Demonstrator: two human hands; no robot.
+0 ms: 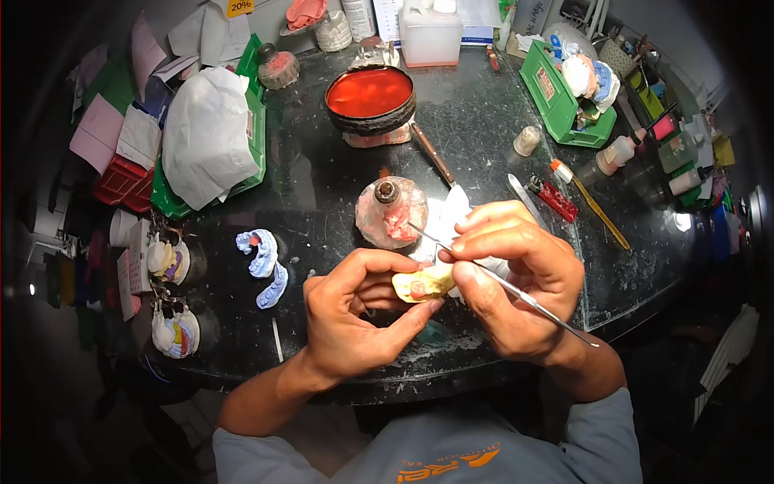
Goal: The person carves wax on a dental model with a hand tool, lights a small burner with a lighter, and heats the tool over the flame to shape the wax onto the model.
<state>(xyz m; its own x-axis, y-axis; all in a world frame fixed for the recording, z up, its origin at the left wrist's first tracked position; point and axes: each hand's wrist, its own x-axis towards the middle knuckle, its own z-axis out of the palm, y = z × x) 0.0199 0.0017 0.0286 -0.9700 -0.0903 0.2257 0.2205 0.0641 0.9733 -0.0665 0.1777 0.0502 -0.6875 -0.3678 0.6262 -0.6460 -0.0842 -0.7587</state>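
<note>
My left hand [355, 310] is closed round one end of a small yellow dental cast [413, 288], gripping it between thumb and fingers. In my right hand [516, 278] is a thin metal wax carver [516, 291], pinched like a pen. Its far tip points up and left, overlapping in view a round glass spirit burner [390, 211] smeared with pink wax; whether it touches cannot be told. My right fingertips are close to the cast's right end, partly covering it. Behind that hand lie a crumpled white cloth [457, 202] and a wooden-handled knife [434, 156].
A pan of red liquid [370, 95] stands at the back. Blue impressions [262, 262] and mounted casts [175, 331] lie to the left. Green bins [556, 101] flank the work area. A yellow-handled brush [601, 211] and a red tool [556, 202] lie right.
</note>
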